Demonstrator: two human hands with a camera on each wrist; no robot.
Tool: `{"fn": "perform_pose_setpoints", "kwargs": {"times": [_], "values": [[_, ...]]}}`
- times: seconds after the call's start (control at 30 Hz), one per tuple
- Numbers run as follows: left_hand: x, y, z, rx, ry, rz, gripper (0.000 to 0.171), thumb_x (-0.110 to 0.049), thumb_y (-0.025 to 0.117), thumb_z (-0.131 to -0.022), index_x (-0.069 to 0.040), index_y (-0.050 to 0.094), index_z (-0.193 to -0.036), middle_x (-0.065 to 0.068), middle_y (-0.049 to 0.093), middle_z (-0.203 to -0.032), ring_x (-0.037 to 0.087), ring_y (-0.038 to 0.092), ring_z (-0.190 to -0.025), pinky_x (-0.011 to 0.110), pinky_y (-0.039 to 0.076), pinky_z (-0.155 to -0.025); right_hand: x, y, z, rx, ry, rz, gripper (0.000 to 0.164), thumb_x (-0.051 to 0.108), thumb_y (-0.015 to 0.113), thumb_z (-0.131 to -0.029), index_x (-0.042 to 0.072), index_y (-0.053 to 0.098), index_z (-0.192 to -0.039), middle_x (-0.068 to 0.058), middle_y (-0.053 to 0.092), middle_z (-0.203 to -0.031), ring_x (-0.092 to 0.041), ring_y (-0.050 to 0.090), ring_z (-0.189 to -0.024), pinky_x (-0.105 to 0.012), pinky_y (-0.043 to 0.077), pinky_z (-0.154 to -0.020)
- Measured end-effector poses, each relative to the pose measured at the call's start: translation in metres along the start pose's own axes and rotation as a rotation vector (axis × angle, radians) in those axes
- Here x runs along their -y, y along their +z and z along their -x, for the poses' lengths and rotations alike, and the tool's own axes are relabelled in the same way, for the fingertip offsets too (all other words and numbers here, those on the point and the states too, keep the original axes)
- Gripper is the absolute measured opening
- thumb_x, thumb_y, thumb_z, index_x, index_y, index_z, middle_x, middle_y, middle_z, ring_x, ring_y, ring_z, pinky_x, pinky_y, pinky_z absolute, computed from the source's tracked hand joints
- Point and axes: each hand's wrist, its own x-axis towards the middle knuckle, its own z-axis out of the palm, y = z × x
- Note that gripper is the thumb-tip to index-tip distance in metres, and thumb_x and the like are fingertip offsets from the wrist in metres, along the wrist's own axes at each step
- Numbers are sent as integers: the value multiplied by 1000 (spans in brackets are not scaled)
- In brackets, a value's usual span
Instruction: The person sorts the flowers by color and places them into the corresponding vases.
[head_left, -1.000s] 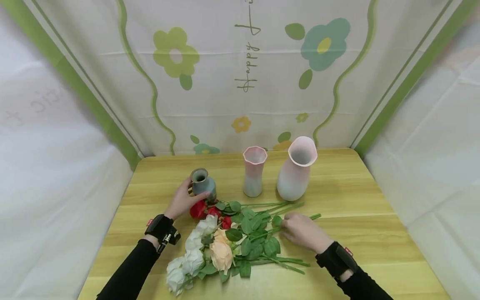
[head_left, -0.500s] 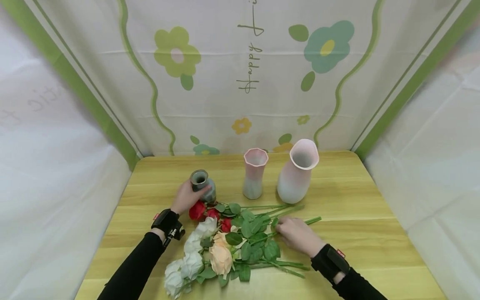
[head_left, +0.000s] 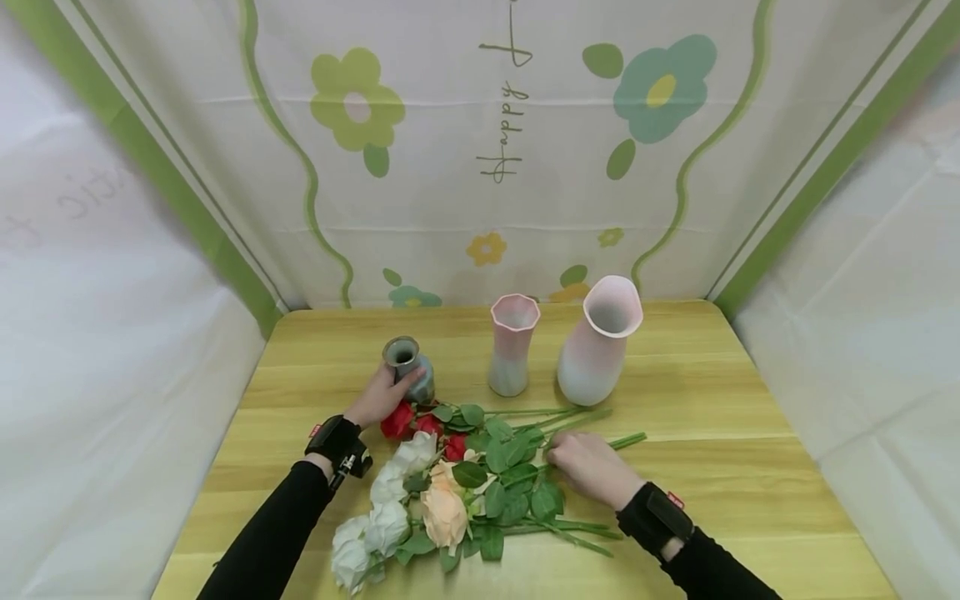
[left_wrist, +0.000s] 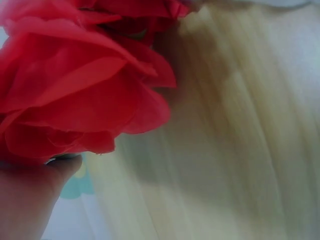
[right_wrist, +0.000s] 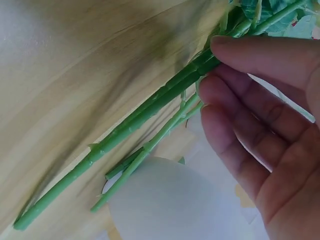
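Observation:
My left hand [head_left: 377, 399] grips a small blue-grey vase [head_left: 423, 385] at the left of the table, its thumb across the near side. Beside it lie red roses [head_left: 396, 421]; in the left wrist view a red rose [left_wrist: 80, 95] hides most of that hand. My right hand [head_left: 592, 468] pinches green rose stems [head_left: 628, 441] at the pile's right. In the right wrist view its fingertips hold a pair of thick stems [right_wrist: 125, 127], with thinner stems [right_wrist: 150, 145] behind. White roses [head_left: 387, 525] and a peach rose [head_left: 444, 512] lie nearer me, heads leftward.
A slim pink-and-white vase [head_left: 510, 358] with a scalloped rim and a larger pink-and-white vase [head_left: 592, 362] stand upright behind the flowers. The wooden table [head_left: 720, 400] is enclosed by a printed back cloth [head_left: 435, 192] and white side cloths.
My right hand has shifted slightly left along the stems. The left hand has closed further round the small vase, its thumb moving up toward the neck. The vases and flowers have stayed put.

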Motion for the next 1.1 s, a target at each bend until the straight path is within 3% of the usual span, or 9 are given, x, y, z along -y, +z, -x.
{"fn": "perform_pose_setpoints", "kwargs": {"times": [0.13, 0.3, 0.5, 0.57, 0.83, 1.1], "values": [[-1, 0, 0, 3, -2, -4, 54, -29, 54, -104, -6, 29, -146, 22, 37, -145, 35, 35, -137, 53, 30, -110, 2, -4, 0, 23, 5, 32, 13, 4, 82, -76, 13, 72, -77, 4, 59, -76, -12, 57, -64, -23, 49, -52], [-2, 1, 0, 2, -1, 2, 56, -28, 54, -104, -6, 27, -148, 23, 35, -146, 37, 34, -137, 54, 29, -110, 1, -15, 4, -17, 18, 66, 20, -2, 77, -73, 15, 67, -71, 6, 48, -70, -10, 49, -59, -21, 40, -48], [-34, 0, 8, 13, -7, 3, 51, -13, 53, -104, 3, 28, -146, 30, 36, -144, 42, 34, -136, 56, 29, -109, -4, -32, 8, -102, 15, 120, 23, -5, 71, -71, 14, 60, -68, 4, 44, -70, -12, 44, -62, -22, 34, -46], [-38, 0, 9, 12, 4, -7, 49, -11, 53, -104, 5, 30, -144, 30, 39, -141, 43, 37, -134, 55, 31, -108, -5, -37, 8, -129, 9, 130, 19, -6, 70, -71, 12, 63, -70, 1, 49, -72, -14, 49, -65, -22, 39, -45], [-1, 1, -1, -15, 30, 12, 50, -18, 54, -104, 2, 32, -144, 25, 41, -140, 38, 38, -134, 55, 29, -109, -9, -53, 9, -234, 10, 141, 19, -7, 72, -71, 10, 63, -71, 0, 52, -74, -15, 51, -65, -25, 45, -47], [0, 2, -1, -12, 20, -10, 53, -29, 55, -103, -5, 32, -145, 20, 40, -143, 34, 38, -136, 52, 30, -110, -12, -67, 8, -317, 46, 120, 13, -3, 63, -73, 10, 65, -76, 0, 50, -75, -15, 50, -63, -27, 46, -45]]}}
